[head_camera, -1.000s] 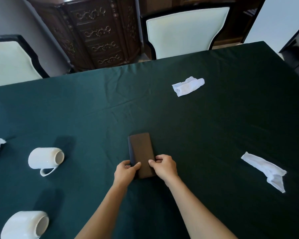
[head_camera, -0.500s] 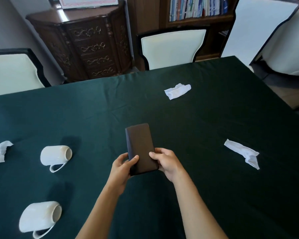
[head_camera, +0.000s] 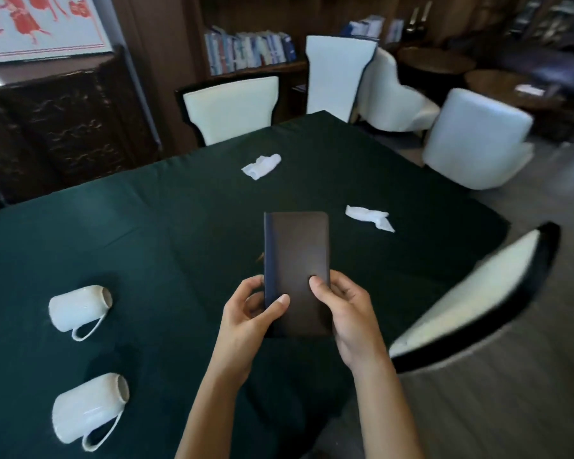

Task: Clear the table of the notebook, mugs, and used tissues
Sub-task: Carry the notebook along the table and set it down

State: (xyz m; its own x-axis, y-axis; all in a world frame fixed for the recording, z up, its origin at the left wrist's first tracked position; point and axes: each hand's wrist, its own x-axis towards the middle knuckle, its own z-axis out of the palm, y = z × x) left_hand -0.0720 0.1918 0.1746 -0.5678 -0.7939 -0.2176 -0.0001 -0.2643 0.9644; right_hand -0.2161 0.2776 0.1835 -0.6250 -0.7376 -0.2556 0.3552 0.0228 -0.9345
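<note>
Both hands — left hand (head_camera: 246, 313), right hand (head_camera: 348, 313) — clamp the closed notebook (head_camera: 297, 260) at frame centre, above the worktop (head_camera: 179, 226). Two mugs (head_camera: 77, 308) (head_camera: 87, 407) lie sideways at lower left — two tissues (head_camera: 261, 166) (head_camera: 370, 217) lie beyond.

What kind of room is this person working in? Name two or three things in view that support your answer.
Probably a meeting or reading room: a large table under a green tablecloth, cream upholstered chairs around it, and a bookshelf full of books behind.
</note>
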